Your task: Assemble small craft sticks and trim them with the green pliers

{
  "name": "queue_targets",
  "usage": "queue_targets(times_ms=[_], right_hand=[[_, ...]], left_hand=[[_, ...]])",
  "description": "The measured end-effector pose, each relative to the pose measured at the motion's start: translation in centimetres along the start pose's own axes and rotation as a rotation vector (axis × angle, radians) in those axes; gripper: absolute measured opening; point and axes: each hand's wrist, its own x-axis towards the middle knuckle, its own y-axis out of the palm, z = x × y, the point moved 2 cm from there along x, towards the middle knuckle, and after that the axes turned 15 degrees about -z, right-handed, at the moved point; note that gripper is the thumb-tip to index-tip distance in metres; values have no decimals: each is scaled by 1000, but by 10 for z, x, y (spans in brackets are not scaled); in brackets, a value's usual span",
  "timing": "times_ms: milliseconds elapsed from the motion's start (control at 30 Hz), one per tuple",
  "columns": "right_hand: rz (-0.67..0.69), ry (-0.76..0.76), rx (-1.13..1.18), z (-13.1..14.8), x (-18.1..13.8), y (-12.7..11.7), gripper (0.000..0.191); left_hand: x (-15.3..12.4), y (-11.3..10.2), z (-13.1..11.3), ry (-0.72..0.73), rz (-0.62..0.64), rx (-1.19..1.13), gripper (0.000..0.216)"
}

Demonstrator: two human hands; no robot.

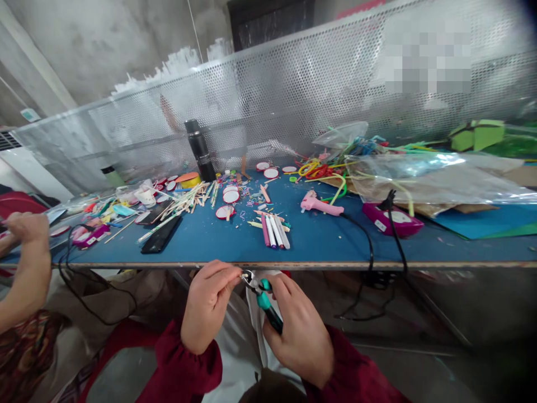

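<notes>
Just in front of the table edge, above my lap, both hands are close together. My right hand [301, 327] is wrapped round a pair of pliers [263, 300] with teal and black handles, their metal jaws pointing up and left. The fingertips of my left hand [210, 307] are pinched at the jaws, on a small pale piece [244, 276] whose kind I cannot make out. Nearest on the table beyond them lie several marker pens [274, 232], side by side on thin wooden sticks.
A pink glue gun [321, 204] and a purple box [392, 219] with cords lie to the right. Left of centre are a black phone [162, 234], wooden sticks [191, 201] and a black bottle [200, 150]. Another person's arm [27, 268] is at far left. A perforated metal panel [277, 95] stands behind.
</notes>
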Motion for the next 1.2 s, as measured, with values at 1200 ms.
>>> queue_targets(times_ms=[1200], right_hand=[[51,47,-62,-1,0,5,40]], left_hand=[[-7,8,12,-21,6,-9,18]])
